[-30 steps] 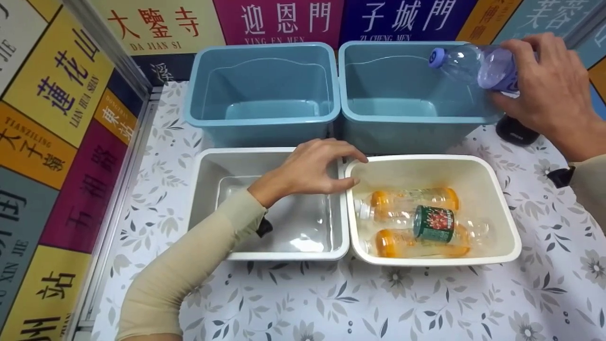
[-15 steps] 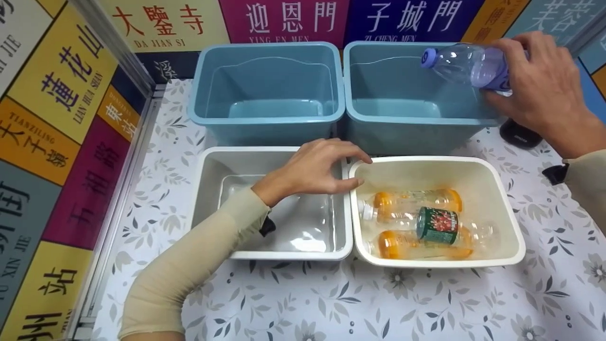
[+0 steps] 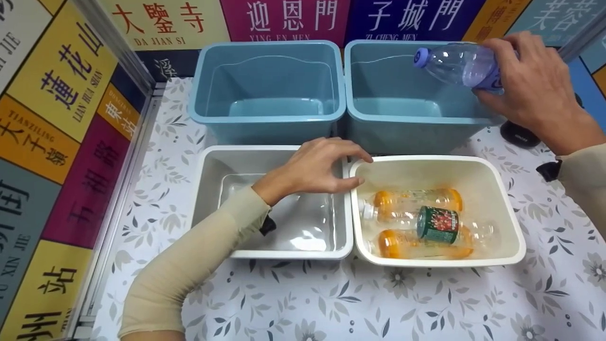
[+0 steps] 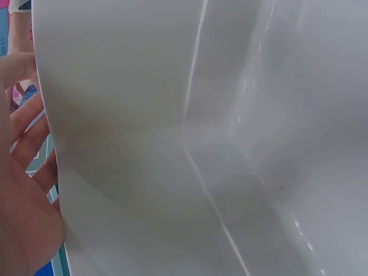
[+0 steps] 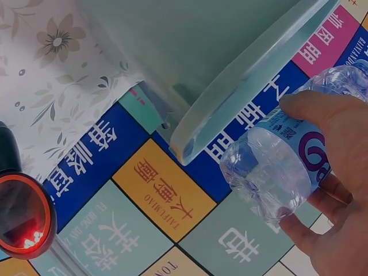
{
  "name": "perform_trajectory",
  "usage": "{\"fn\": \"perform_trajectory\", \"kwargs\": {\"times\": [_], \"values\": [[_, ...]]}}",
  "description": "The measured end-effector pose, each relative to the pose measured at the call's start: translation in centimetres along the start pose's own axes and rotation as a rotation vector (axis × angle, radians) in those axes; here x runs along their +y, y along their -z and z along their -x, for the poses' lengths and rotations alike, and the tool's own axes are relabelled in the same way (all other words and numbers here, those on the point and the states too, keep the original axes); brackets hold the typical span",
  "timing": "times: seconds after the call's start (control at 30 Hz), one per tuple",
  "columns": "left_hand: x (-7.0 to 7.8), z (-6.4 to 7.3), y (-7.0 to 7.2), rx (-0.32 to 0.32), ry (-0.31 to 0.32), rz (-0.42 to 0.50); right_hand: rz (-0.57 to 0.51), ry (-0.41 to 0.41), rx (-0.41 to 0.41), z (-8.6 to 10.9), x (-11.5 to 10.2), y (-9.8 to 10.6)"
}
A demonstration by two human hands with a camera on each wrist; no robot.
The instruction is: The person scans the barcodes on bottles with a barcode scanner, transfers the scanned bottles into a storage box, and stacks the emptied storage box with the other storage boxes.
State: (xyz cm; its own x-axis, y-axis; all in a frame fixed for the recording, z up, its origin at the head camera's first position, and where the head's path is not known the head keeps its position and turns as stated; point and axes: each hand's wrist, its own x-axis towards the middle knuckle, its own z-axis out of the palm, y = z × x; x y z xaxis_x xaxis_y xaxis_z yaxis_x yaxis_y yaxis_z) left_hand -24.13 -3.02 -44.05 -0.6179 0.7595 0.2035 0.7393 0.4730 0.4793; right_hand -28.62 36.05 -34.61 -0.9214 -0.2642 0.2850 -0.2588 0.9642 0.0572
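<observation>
My right hand (image 3: 535, 83) grips a clear plastic bottle (image 3: 457, 64) by its purple-labelled part, over the right end of the right blue bin (image 3: 412, 118). The bottle lies nearly level, its purple cap pointing left. In the right wrist view the fingers curl round the label and the bottle's base (image 5: 259, 178) faces the camera. My left hand (image 3: 326, 166), fingers spread and loosely bent, is by the adjoining rims of the grey bin (image 3: 284, 255) and the cream bin (image 3: 438, 262). Inside the cream bin lie two orange-marked bottles (image 3: 416, 200) and a green-labelled bottle (image 3: 438, 225).
A second blue bin (image 3: 267, 122) stands at the back left, beside the right blue one. A black round-ended object (image 3: 520, 134) stands on the floral tablecloth (image 3: 293, 293) right of the bins. Panels with lettering (image 3: 284, 21) wall the back and left.
My right hand has carried the bottle a little to the left, further over the right blue bin. The left hand keeps its place at the bin rims.
</observation>
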Motion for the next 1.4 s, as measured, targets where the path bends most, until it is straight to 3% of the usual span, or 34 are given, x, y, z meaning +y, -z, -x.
{"fn": "perform_trajectory", "kwargs": {"times": [0.63,0.97,1.4], "values": [[-0.5,0.3,-0.3,0.003,0.002,0.024,-0.014,0.081,-0.068,-2.0,-0.8,-1.1],[-0.2,0.2,-0.1,-0.003,-0.002,0.019,-0.03,0.073,-0.17,-2.7,-0.7,-1.3],[-0.1,0.1,0.2,-0.012,-0.002,0.028,-0.004,0.115,-0.191,-4.0,-1.3,-1.6]]}}
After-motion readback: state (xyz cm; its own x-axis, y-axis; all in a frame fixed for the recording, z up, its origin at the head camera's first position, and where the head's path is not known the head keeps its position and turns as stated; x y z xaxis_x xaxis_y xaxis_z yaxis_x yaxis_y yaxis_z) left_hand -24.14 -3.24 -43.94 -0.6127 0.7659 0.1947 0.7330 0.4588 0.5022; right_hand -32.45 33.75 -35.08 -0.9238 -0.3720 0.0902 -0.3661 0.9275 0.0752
